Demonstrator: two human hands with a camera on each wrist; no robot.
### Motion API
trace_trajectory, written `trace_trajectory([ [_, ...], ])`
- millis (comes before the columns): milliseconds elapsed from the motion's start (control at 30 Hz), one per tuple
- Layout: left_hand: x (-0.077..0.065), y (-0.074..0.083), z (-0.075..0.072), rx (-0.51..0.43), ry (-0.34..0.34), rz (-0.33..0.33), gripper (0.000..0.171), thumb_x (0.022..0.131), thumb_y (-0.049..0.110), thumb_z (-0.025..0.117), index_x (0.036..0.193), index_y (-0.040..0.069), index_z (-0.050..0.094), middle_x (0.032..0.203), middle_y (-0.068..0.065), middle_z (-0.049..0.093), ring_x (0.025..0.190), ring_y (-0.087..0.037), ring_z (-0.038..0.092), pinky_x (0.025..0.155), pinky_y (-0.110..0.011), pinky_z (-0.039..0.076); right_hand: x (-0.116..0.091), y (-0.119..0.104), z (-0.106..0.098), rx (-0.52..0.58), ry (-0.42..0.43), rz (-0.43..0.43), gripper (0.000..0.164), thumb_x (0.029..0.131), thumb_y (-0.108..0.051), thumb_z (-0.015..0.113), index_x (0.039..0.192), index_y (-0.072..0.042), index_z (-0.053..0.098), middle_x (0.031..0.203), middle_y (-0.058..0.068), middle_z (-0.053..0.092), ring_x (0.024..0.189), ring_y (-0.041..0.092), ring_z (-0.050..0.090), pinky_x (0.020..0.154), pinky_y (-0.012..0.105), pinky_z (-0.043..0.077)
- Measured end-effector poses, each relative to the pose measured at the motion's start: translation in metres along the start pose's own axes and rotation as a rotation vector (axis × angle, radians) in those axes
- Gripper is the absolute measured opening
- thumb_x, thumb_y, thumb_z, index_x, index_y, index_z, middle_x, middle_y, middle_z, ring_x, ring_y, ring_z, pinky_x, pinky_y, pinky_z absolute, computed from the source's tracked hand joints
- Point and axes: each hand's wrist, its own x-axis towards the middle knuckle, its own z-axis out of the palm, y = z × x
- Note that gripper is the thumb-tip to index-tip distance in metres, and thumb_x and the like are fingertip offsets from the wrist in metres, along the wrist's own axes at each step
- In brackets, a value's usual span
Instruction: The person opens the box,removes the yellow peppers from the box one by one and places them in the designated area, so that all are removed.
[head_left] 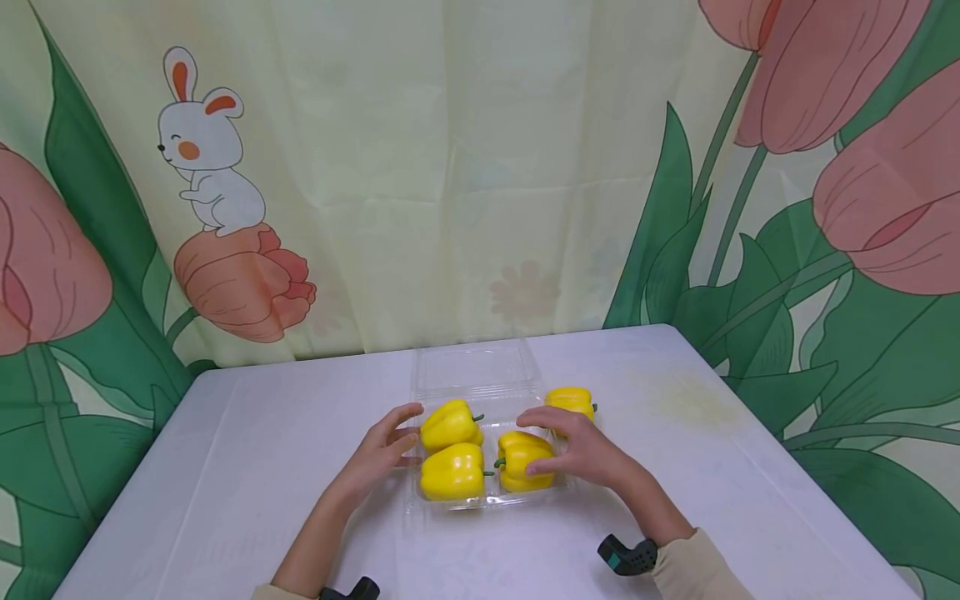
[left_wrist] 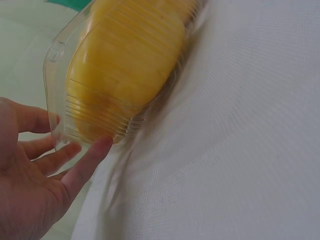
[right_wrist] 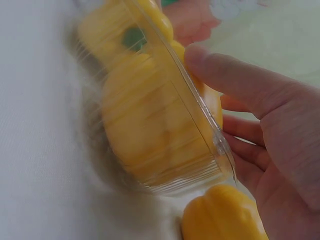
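Observation:
A clear plastic clamshell box (head_left: pixel 491 498) lies on the table with its lid folded back. Two yellow bell peppers (head_left: pixel 453 473) fill its left side, stems to the right. At the box's left wall is my left hand (head_left: pixel 378 450), its loosely bent fingers touching the rim in the left wrist view. On the right side sits another yellow bell pepper (head_left: pixel 517 458), its stem facing left. My right hand (head_left: pixel 581 446) holds this pepper, thumb on the near side and fingers around the far side, partly hidden. Beyond that hand, outside the box, lies one more yellow pepper (head_left: pixel 570 400).
The open lid (head_left: pixel 476 371) extends toward the back edge of the white-covered table (head_left: pixel 255 467). Behind stands a curtain (head_left: pixel 390 183) printed with tulips and a rabbit. Dark wrist devices (head_left: pixel 628 556) are near both forearms.

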Motion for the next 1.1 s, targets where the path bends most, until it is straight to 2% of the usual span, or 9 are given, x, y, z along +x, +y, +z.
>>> trace_trajectory([
  [200, 0.0001, 0.001, 0.0001, 0.0, 0.005, -0.004, 0.047, 0.098, 0.012, 0.051, 0.144, 0.015, 0.041, 0.15, -0.009, 0.042, 0.13, -0.031, 0.051, 0.089, -0.04, 0.058, -0.0006, -0.0007, 0.0, -0.001, -0.027, 0.0, 0.063, 0.074, -0.043, 0.08, 0.127, -0.015, 0.061, 0.129, -0.004, 0.063, 0.125, 0.024, 0.054, 0.106, 0.054, 0.044],
  [467, 0.0, 0.0008, 0.0001, -0.002, 0.006, -0.002, 0.047, 0.098, 0.011, 0.051, 0.144, 0.014, 0.042, 0.15, -0.009, 0.042, 0.13, -0.032, 0.05, 0.089, -0.04, 0.058, -0.0011, -0.0025, 0.0004, -0.002, -0.067, 0.007, 0.063, 0.074, -0.042, 0.08, 0.128, -0.015, 0.06, 0.127, -0.006, 0.063, 0.117, 0.019, 0.059, 0.102, 0.047, 0.049],
  [767, -0.0001, 0.0013, 0.0004, -0.005, 0.012, 0.003, 0.046, 0.098, 0.01, 0.05, 0.143, 0.014, 0.043, 0.149, -0.01, 0.043, 0.128, -0.031, 0.052, 0.087, -0.04, 0.059, -0.0016, -0.0058, 0.0003, -0.069, -0.1, 0.057, 0.07, 0.072, -0.044, 0.081, 0.132, -0.017, 0.058, 0.134, -0.004, 0.06, 0.126, 0.023, 0.054, 0.107, 0.05, 0.045],
  [933, -0.0001, 0.0017, 0.0006, -0.006, 0.016, 0.002, 0.046, 0.098, 0.009, 0.05, 0.143, 0.014, 0.043, 0.149, -0.01, 0.043, 0.127, -0.031, 0.053, 0.087, -0.039, 0.059, -0.0024, -0.007, 0.0013, -0.074, -0.128, 0.096, 0.067, 0.073, -0.04, 0.083, 0.132, -0.021, 0.058, 0.134, -0.006, 0.059, 0.125, 0.022, 0.053, 0.107, 0.05, 0.045],
  [1100, -0.0004, 0.0012, 0.0006, -0.007, 0.015, 0.002, 0.046, 0.098, 0.01, 0.049, 0.143, 0.014, 0.043, 0.149, -0.01, 0.043, 0.127, -0.031, 0.053, 0.087, -0.039, 0.059, -0.0028, -0.0054, 0.0031, -0.086, -0.12, 0.088, 0.064, 0.073, -0.039, 0.083, 0.13, -0.024, 0.059, 0.132, -0.008, 0.06, 0.124, 0.02, 0.054, 0.106, 0.048, 0.046],
])
